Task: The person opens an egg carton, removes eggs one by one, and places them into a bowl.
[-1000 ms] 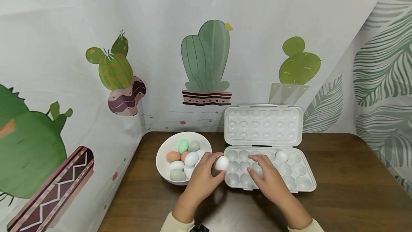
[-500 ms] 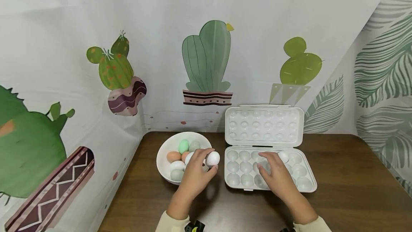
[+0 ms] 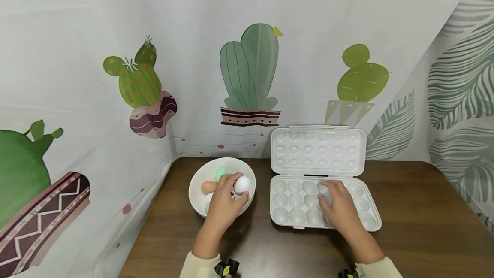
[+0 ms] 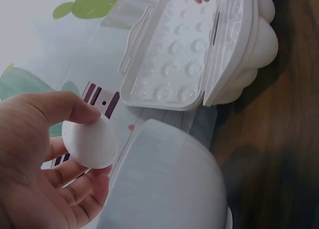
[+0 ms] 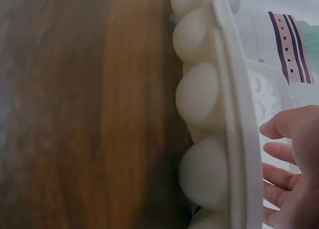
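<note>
In the head view, my left hand [image 3: 224, 203] pinches a white egg [image 3: 242, 185] between thumb and fingers, over the right side of a white bowl [image 3: 196, 174]. The left wrist view shows that egg [image 4: 89, 142] gripped above the bowl's outer wall [image 4: 169, 184]. An orange egg [image 3: 208, 187] and a green egg [image 3: 221, 173] lie in the bowl; my hand covers others. My right hand [image 3: 341, 205] hovers over the open egg tray [image 3: 296, 200], fingers loosely bent. It hides the back part where a white egg sat. In the right wrist view its fingers [image 5: 279, 181] appear to hold nothing.
The tray's dimpled lid [image 3: 318, 151] stands raised against the printed cloth backdrop [image 3: 193, 55]. Bowl and tray stand side by side on a dark wooden table [image 3: 262, 248], with a narrow gap between them. The backdrop borders the table's left and back edges.
My left hand has carried the white egg leftward, from the tray's left edge to over the bowl. My right hand has shifted right across the tray, covering the egg seen there earlier.
</note>
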The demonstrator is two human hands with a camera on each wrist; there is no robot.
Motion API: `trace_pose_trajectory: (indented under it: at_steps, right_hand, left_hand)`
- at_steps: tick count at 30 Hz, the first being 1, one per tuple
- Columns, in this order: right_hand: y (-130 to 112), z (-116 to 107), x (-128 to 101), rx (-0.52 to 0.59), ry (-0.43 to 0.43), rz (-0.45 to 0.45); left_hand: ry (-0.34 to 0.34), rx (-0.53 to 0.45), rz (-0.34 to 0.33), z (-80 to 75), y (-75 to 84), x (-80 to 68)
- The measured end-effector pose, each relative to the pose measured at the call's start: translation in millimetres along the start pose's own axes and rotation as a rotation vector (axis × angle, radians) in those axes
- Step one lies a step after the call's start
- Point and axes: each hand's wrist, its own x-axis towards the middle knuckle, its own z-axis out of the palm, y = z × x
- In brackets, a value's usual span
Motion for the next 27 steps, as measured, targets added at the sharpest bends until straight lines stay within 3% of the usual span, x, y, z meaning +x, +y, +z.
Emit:
trace_pose_trajectory:
  at_steps: [20,27]
  right_hand:
    - [20,-3,1,-0.050,-0.004,0.049]
    - [24,-4,1,-0.051,-0.052,0.121]
  left_hand:
    - [0.036,0.050,-0.104,-17.6,-19.1,6.4]
    - [0.061,0.073,-0.123,-22.5,-25.6,7.4]
